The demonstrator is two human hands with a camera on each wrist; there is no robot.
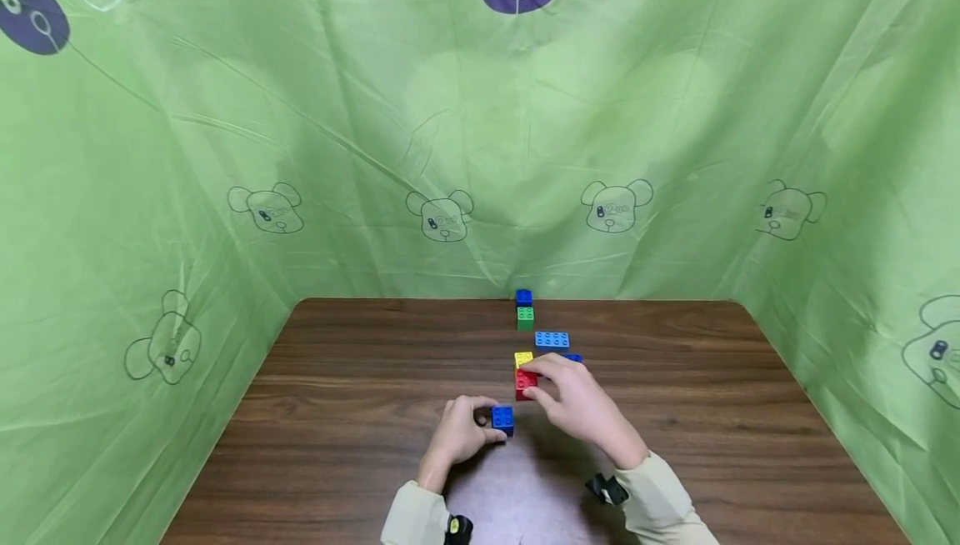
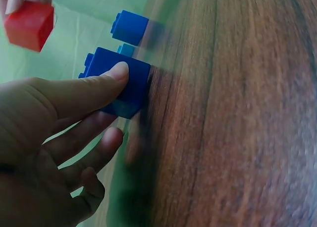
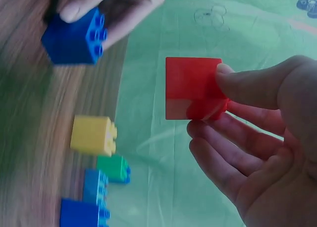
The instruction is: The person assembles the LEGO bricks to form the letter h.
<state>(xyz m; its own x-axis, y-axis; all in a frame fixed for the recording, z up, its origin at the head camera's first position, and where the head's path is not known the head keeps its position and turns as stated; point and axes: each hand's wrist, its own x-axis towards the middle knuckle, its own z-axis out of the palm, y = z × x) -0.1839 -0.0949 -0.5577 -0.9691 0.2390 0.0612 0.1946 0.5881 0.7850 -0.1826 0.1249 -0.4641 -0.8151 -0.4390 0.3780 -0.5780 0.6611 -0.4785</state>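
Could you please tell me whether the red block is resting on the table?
No, in the right wrist view the right hand holds the red block above the table.

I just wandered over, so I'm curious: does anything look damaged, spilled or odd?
Nothing stands out. The right grip holds a red block above the table, the left grip a blue block; neither shows damage. Only the green cloth is creased.
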